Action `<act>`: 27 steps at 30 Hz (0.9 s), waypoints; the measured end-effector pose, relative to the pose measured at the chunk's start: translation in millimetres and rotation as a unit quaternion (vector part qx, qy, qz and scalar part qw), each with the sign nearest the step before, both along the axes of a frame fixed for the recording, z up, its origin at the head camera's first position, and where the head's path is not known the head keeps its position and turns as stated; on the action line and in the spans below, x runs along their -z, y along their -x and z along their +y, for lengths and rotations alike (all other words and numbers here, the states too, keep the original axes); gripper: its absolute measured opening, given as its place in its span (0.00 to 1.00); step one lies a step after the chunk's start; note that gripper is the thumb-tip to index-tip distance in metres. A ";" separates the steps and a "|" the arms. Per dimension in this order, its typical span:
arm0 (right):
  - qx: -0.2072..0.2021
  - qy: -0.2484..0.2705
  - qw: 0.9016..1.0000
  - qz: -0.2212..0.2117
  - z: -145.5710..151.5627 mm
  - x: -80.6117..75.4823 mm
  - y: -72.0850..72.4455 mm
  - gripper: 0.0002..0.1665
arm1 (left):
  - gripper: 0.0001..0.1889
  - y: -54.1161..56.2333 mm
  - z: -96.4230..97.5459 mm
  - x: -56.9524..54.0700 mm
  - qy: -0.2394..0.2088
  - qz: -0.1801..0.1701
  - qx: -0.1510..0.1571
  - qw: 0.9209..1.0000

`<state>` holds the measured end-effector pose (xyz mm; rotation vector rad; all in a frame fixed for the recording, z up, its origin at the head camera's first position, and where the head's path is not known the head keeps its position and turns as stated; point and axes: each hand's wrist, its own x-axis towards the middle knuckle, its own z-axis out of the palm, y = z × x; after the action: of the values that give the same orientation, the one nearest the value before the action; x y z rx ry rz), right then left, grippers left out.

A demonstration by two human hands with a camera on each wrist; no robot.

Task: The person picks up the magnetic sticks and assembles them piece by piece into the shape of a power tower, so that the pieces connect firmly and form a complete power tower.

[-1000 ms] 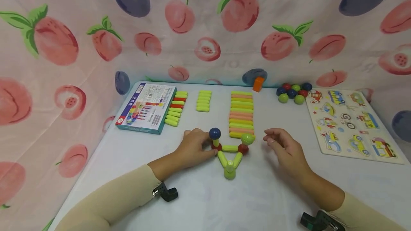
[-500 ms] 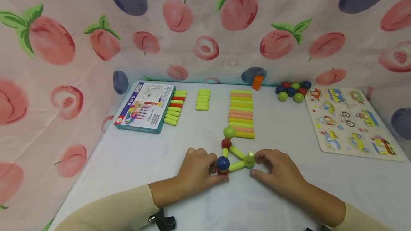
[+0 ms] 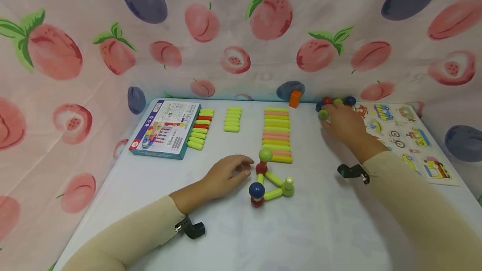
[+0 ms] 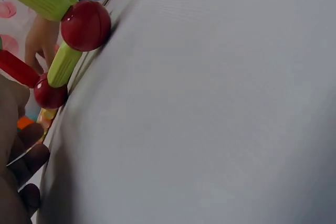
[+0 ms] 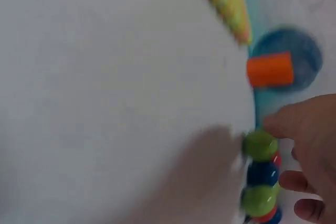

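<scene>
A triangle of short green sticks [image 3: 273,194] joined by ball connectors stands on the table. Its two red balls [image 4: 86,25] carry upright sticks, one topped by a blue ball [image 3: 257,190], the other by a green ball [image 3: 265,154]. A bare upright stick rises from its green corner ball [image 3: 288,189]. My left hand [image 3: 226,175] rests just left of the triangle, fingers loosely bent, holding nothing. At the far right my right hand [image 3: 344,124] hovers at a cluster of coloured balls [image 5: 261,173], partly covering it. In the right wrist view the fingers [image 5: 296,181] are beside the balls, with no grip visible.
Long sticks [image 3: 276,135] lie in a column behind the triangle, with short green sticks [image 3: 232,119] to their left. A toy box [image 3: 165,129] with more sticks beside it lies back left. An orange block [image 3: 295,99] stands at the back; a picture puzzle board [image 3: 403,137] lies right.
Both hands turned the triangle, bringing the blue-topped corner forward, then let go. My right hand moved from the green corner to the balls at the back right; my left drew back slightly.
</scene>
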<state>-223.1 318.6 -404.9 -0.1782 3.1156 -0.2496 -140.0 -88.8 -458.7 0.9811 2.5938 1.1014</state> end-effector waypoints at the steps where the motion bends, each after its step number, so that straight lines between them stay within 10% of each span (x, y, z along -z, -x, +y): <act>1: -0.001 -0.026 1.000 0.010 2.8 5.1 8.1 0.31 | 0.20 2.8 2.6 0.1 0.002 -0.012 0.001 1.000; 13: 0.046 -0.057 0.997 0.018 -7.9 27.1 25.0 0.21 | 0.19 17.4 26.3 -0.6 0.019 -0.013 0.018 1.000; 18: 0.012 0.087 0.996 -0.016 -24.1 18.9 7.6 0.26 | 0.17 22.9 27.4 -4.1 0.015 -0.046 0.030 0.998; 20: -0.031 0.195 0.980 -0.036 -35.8 10.6 -14.8 0.24 | 0.16 25.2 27.3 -5.2 0.015 -0.059 0.037 0.997; 23: -0.125 0.344 0.929 -0.058 -53.3 -2.6 -62.4 0.17 | 0.15 27.8 26.9 -5.6 0.017 -0.068 0.042 0.997; 27: -0.248 0.415 0.875 -0.034 -71.6 -10.6 -114.4 0.22 | 0.14 29.6 23.8 -7.4 0.018 -0.056 0.046 0.997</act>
<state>-108.7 247.0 -394.3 -0.9099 2.5301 -1.4855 -169.6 -65.1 -451.2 0.9907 2.4448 1.0522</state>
